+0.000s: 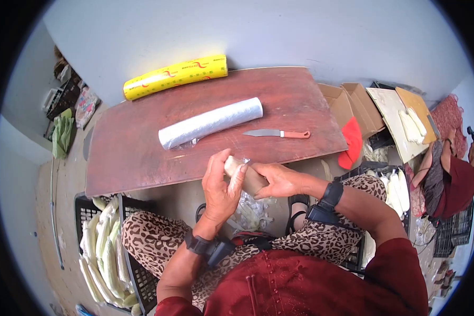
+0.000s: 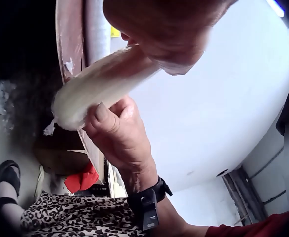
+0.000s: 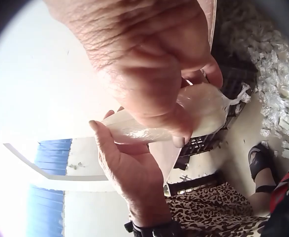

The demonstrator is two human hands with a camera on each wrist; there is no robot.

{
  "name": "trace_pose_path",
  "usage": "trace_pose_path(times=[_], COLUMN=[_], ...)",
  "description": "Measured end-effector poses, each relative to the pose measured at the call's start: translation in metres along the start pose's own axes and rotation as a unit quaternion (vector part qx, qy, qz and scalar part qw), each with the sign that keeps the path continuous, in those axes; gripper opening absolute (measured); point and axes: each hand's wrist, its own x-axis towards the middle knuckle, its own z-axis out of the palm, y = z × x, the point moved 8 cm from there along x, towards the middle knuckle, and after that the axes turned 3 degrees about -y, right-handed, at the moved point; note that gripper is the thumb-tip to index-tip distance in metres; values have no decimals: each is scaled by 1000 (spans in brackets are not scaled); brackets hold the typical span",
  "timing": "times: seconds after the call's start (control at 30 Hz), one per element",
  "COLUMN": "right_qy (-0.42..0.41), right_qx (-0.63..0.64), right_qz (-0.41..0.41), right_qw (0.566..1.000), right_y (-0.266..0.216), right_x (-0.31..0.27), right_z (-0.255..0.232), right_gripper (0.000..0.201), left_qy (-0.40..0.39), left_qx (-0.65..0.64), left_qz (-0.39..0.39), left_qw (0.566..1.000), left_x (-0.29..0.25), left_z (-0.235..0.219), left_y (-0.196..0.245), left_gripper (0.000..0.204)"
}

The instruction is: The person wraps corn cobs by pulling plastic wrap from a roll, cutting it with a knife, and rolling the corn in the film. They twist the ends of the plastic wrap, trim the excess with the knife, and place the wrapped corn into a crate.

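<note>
Between the two hands, in front of the table's near edge, is a long, pale vegetable (image 1: 254,182) wrapped in clear film. My left hand (image 1: 221,184) grips one end, thumb on the near side and fingers around the far side. The right hand (image 1: 279,180) holds the other end between thumb and fingers. A twisted tail of film (image 3: 239,96) sticks out past the right hand's end of the vegetable. On the table lie a roll of clear film (image 1: 210,122) and a knife (image 1: 268,133) with an orange-red handle.
A yellow printed roll (image 1: 176,77) lies along the back of the reddish table (image 1: 126,142). A black crate (image 1: 142,284) of long pale vegetables stands at the left. Cardboard boxes (image 1: 361,108) and a red cloth (image 1: 351,143) are at the right. Another person (image 1: 453,184) sits farther right.
</note>
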Motion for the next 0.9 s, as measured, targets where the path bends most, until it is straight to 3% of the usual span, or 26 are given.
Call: trace_pose_path(times=[0.07,0.13,0.27,0.43,0.53,0.63,0.7,0.77,0.9], right_qy=[5,16,34,31,91,169,165,165,251], right_qx=[-29,-17,-30,-32,-44,-8,3,-3,-76], right_qz=[10,-2,-15,-19,-28,-68,-47,-36,-74], right_qw=[1000,1000,999,999,994,983,985,986,962], right_y=[2,10,5,-8,-30,-44,-48,-59,-70], right_x=[-2,-1,3,18,18,15,6,-8,-42], right_z=[-2,-1,0,2,-7,-17,-24,-36,-75], right_gripper=[50,49,49,63,79,67,65,63,51], left_qy=[-22,-38,-85,-56,-40,-35,-37,-89,-206], left_qx=[-30,-203,-282,-232,-230,-229,-213,-210,-257], left_qz=[-33,-143,-209,-167,-170,-150,-144,-123,-85], left_qw=[999,968,933,957,957,961,966,966,940], left_x=[-3,-5,-3,5,16,26,31,37,36], left_z=[7,15,16,6,0,-4,-4,4,32], left_y=[-12,-20,-37,-28,-23,-12,-5,19,39], left_gripper=[33,39,37,57,59,61,65,67,73])
